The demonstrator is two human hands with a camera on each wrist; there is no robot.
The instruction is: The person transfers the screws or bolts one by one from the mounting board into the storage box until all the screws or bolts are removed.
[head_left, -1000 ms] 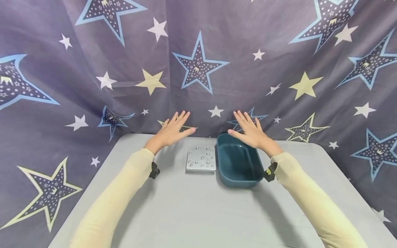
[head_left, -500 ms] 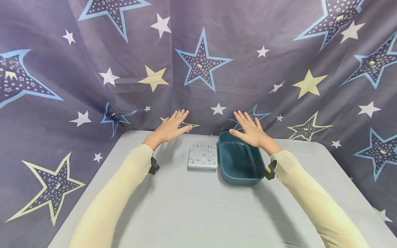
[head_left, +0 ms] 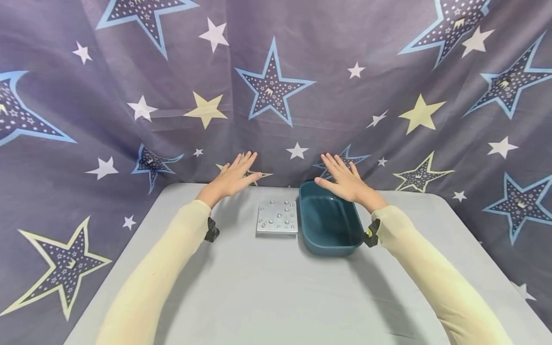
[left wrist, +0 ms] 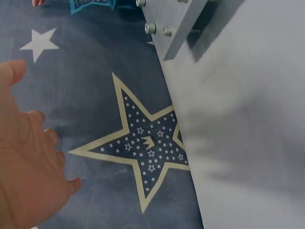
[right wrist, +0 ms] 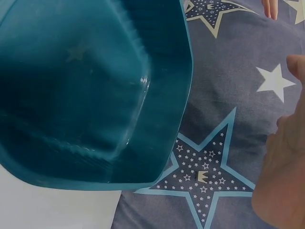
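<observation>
My left hand (head_left: pixel 231 179) is held above the table's back left part, fingers spread and straight, with nothing in it. To its right and lower lies a silver metal plate (head_left: pixel 277 211) with several bolts standing up from it; the left wrist view catches one corner of the plate (left wrist: pixel 178 28). My right hand (head_left: pixel 347 183), also spread and holding nothing, is over the back right corner of a teal plastic bin (head_left: pixel 329 250). From the right wrist, the bin's inner wall (right wrist: pixel 164 95) and floor show no contents. Neither hand visibly touches the plate or bin.
A pale grey table (head_left: pixel 276 297) spreads under both arms. Close behind it hangs a dark curtain (head_left: pixel 267 139) printed with stars. Each wrist wears a small black camera mount, such as the left mount (head_left: pixel 212 230). The plate and bin stand side by side.
The head view has shifted slightly, so plate, bin and curtain sit a little differently in it. Both hands keep nearly the same spread pose; the left has drifted slightly leftward in view.
</observation>
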